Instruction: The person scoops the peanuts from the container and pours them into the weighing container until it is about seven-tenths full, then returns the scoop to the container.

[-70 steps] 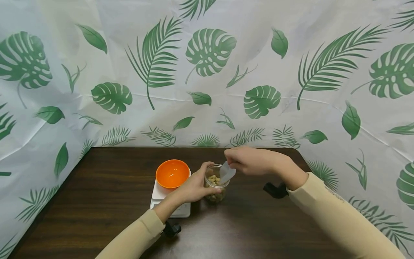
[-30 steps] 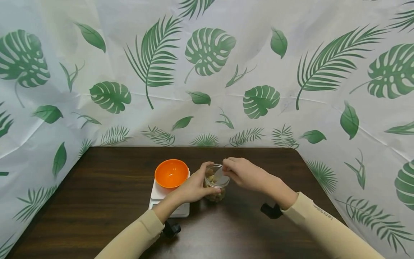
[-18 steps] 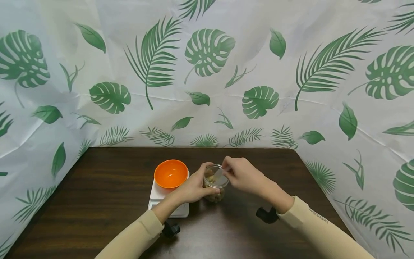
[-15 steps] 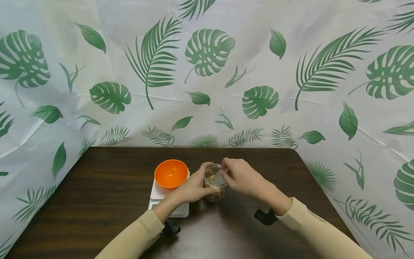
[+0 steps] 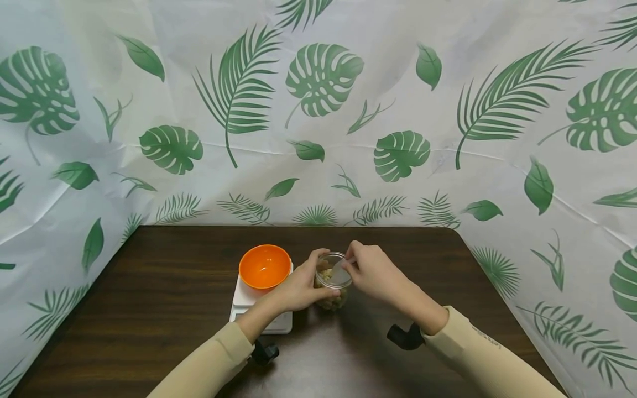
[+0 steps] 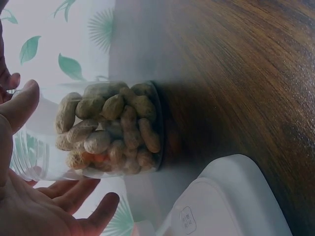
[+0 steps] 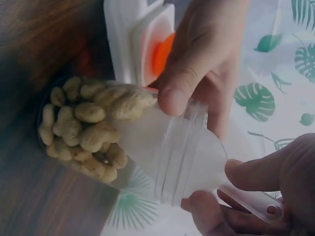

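A clear jar [image 5: 334, 286] partly filled with unshelled peanuts [image 6: 113, 105] stands on the dark wooden table. My left hand [image 5: 298, 287] grips it near the rim from the left, thumb in front and fingers behind. In my right hand [image 5: 375, 273], thumb and fingers pinch a translucent white scoop [image 7: 202, 152]. Its blade reaches down through the jar's mouth, with peanuts at its inner end in the right wrist view. A short handle with a hole pokes out beside the right fingers there. Left of the jar, an orange bowl [image 5: 265, 268] sits on a white kitchen scale [image 5: 244, 297].
The left forearm crosses over the front of the scale and hides part of it. Black camera mounts [image 5: 405, 337] stick out beneath both wrists. Behind the table [image 5: 169, 287] hangs a white sheet [image 5: 343, 166] printed with green leaves.
My right hand has come down and turned, bringing the scoop from above the rim into the jar. Recently it shifts only slightly. Left hand, jar, bowl and scale stay put.
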Available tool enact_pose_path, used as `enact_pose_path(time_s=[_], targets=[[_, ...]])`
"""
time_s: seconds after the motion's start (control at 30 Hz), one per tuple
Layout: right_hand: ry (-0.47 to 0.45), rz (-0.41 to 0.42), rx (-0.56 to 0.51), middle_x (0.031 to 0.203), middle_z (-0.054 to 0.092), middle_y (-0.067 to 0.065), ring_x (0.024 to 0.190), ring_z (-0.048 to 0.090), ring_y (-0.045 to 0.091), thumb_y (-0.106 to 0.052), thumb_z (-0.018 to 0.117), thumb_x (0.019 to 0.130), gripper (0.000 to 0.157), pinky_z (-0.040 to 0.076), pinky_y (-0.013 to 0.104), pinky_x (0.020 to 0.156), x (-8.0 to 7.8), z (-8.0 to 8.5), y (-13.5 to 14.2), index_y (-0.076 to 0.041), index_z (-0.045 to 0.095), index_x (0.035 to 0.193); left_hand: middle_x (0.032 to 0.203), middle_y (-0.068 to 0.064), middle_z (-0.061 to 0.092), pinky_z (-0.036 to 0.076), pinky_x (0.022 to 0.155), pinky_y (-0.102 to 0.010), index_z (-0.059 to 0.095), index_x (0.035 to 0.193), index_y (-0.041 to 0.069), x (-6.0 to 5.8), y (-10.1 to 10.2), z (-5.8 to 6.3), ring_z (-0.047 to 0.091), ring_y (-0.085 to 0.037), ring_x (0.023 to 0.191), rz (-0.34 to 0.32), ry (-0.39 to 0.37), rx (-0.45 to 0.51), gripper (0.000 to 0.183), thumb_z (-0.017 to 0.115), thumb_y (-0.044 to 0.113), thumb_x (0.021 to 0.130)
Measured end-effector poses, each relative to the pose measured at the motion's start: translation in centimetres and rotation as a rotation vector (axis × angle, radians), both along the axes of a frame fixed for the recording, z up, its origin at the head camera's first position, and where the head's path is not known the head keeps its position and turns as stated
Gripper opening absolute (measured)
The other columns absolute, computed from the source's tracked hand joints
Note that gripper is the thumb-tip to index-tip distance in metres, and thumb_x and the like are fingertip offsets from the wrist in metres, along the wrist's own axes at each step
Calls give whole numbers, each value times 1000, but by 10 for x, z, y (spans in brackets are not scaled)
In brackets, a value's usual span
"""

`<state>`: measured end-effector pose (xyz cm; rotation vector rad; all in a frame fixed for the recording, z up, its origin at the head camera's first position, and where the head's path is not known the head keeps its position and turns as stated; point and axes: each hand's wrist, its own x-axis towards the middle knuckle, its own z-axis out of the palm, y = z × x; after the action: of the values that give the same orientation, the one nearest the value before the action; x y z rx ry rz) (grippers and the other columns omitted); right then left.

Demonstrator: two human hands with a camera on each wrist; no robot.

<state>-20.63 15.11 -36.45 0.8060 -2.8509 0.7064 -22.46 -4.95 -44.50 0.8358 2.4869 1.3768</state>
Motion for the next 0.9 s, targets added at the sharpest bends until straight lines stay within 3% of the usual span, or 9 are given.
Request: enact_pose_path(time_s=[0.23, 0.67, 0.9], targets=[[-77, 25, -16, 91, 66, 7, 85, 67, 20, -9, 65, 92, 11, 54, 30, 67, 1, 3, 2, -4, 58, 98, 140, -18, 46, 41, 100, -42, 21, 147, 14, 1, 0, 1, 49, -28, 123, 3, 3, 4, 87, 74, 42, 83], [-76, 180, -48, 94, 67, 3, 87, 66, 15, -10, 64, 93, 10, 53, 26, 69, -14, 2, 15, -5, 59, 100, 139, -18, 47, 41, 100, -41, 21, 146, 12, 1, -1, 3, 50, -27, 123, 0, 6, 24, 88, 75, 39, 83], [-81, 242, 79, 86, 62, 0, 74, 61, 9, -7, 62, 94, 7, 51, 24, 62, -17, 16, 10, -4, 58, 98, 139, -19, 46, 41, 100, -43, 22, 146, 12, 1, 0, 4, 50, -28, 121, -4, 8, 21, 87, 75, 39, 83]])
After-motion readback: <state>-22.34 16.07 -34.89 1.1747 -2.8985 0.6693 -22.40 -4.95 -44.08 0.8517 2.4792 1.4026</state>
